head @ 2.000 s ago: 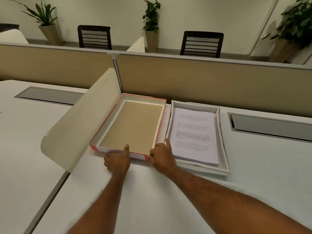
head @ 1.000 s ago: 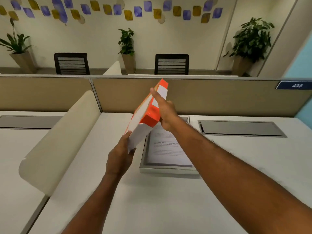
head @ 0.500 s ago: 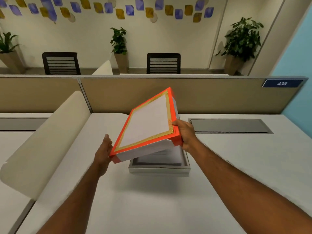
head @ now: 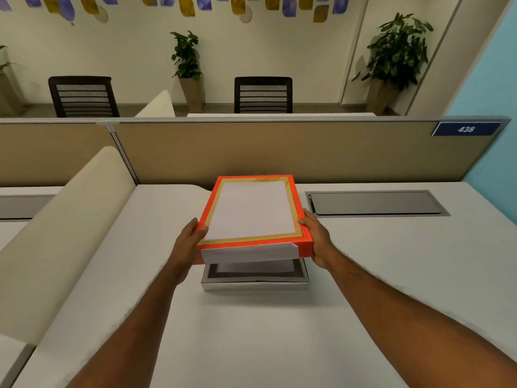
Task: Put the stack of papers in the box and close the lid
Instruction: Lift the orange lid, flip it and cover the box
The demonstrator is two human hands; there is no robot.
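Your left hand [head: 188, 242] grips the near-left side of the orange lid [head: 253, 212], thumb laid over its top edge and the other fingers out of sight beneath it. Your right hand [head: 317, 239] clamps the near-right corner of the same lid, its fingers [head: 305, 222] curled over the edge. The lid is held top side up and nearly level, with a white panel framed in gold and an orange border, and a white strip along its near side.

Directly below the lid sits the shallow grey-white box [head: 255, 284] on the white desk [head: 251, 345]; a gap shows between lid and box at the near edge. Inside the box you can glimpse the stack of papers [head: 253, 266], mostly hidden by the lid.

Left of the box a cream curved divider [head: 64, 228] rises from the desk. Behind the box stands a tan partition [head: 279, 152], and right of the box lies a grey cable hatch [head: 375, 203].
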